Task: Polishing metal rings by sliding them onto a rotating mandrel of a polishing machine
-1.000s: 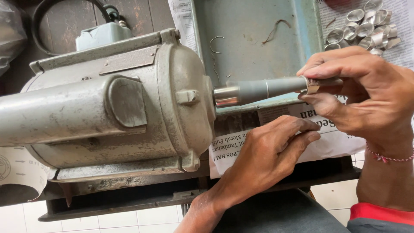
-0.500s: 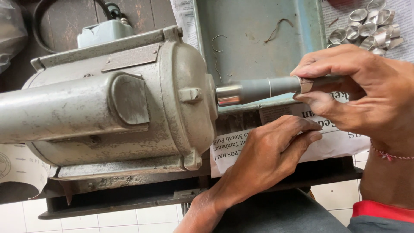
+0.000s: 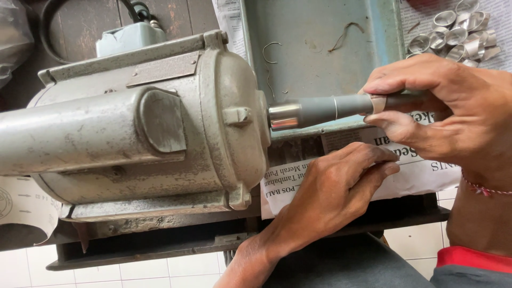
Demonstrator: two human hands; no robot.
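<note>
A worn grey electric motor (image 3: 144, 128) lies on a dark bench, its tapered shaft (image 3: 320, 109) pointing right. My right hand (image 3: 453, 112) grips the far end of the shaft, pinching a pale metal ring (image 3: 377, 103) that sits around it. My left hand (image 3: 341, 186) rests below the shaft on a sheet of newspaper (image 3: 416, 176), fingers curled loosely with nothing seen in them.
A pile of several metal rings (image 3: 458, 34) lies at the top right on newspaper. A teal metal tray (image 3: 320, 48) with wire scraps sits behind the shaft. A black cable (image 3: 53, 16) loops at the top left. White floor tiles show below the bench.
My right hand has shifted slightly along the shaft with the ring. My left hand stays on the newspaper.
</note>
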